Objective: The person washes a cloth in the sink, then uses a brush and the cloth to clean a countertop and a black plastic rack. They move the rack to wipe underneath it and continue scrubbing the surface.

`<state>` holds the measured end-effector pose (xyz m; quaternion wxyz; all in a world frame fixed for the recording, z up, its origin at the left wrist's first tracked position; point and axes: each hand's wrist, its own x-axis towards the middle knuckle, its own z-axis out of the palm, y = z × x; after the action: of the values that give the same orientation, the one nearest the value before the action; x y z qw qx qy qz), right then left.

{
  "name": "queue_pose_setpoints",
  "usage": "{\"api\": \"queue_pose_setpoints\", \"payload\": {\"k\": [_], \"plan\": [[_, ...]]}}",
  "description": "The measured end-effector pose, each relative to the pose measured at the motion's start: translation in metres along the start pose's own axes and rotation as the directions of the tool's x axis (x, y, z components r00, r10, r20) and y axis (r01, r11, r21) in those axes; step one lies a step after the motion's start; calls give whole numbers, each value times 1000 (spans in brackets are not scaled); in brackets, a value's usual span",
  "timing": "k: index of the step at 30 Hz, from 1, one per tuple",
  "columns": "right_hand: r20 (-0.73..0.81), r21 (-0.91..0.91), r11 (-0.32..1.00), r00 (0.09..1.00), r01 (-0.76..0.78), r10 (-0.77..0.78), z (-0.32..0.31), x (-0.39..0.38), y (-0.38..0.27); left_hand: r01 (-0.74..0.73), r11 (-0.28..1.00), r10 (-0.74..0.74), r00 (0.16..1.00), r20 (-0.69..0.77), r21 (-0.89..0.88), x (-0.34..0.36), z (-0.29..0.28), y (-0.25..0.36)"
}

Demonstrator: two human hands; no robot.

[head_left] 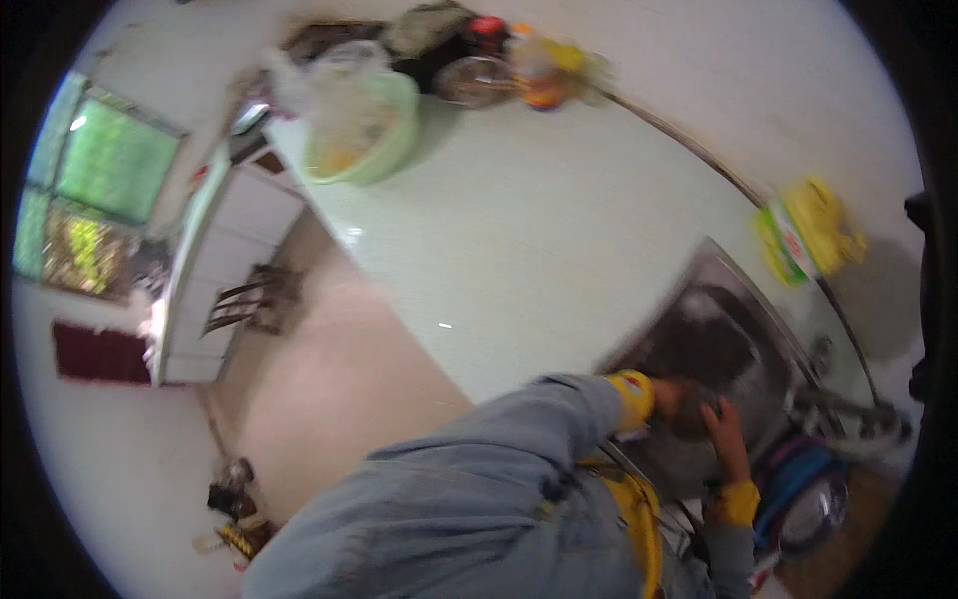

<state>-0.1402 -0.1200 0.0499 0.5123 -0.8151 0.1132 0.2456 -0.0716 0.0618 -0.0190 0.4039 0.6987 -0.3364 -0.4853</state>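
Both hands are low inside a steel sink (728,319) at the right of the counter. My left hand (670,397), below a yellow cuff, is blurred, its fingers hard to see. My right hand (724,429) is closed at a dark, indistinct item (696,423) between the hands; I cannot tell what it is. Beside my right hand are blue and dark round items (798,499), perhaps stacked basins.
The pale counter (499,230) bears a green basin (389,140) with plastic bags, bottles (542,75) and other goods at the back. A yellow-green package (798,230) lies by the wall. At left are a lower cabinet (225,230) and a wooden chair (261,299).
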Motion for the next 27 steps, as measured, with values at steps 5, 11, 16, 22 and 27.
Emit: {"api": "queue_pose_setpoints", "payload": {"k": [5, 11, 16, 22, 27], "plan": [[-243, 433, 901, 962, -10, 128, -26, -33, -45, 166, 847, -65, 975, 212, -505, -5, -5, 1], [-710, -232, 972, 687, -22, -154, 3, -73, -13, 229, 163, 62, 968, 242, -960, -45, 29, 56], [-481, -563, 821, 769, 96, -420, 60, -94, -16, 37, 20, -62, 997, 35, -999, -55, 45, 71], [-110, -478, 796, 875, 370, -472, 40, -110, -16, 81, 286, -22, 997, 77, -955, -35, 42, 28], [21, -751, 585, 897, 306, -442, 23, -96, -12, -688, 724, 682, 724, 101, 41, -44, 23, 33]]}}
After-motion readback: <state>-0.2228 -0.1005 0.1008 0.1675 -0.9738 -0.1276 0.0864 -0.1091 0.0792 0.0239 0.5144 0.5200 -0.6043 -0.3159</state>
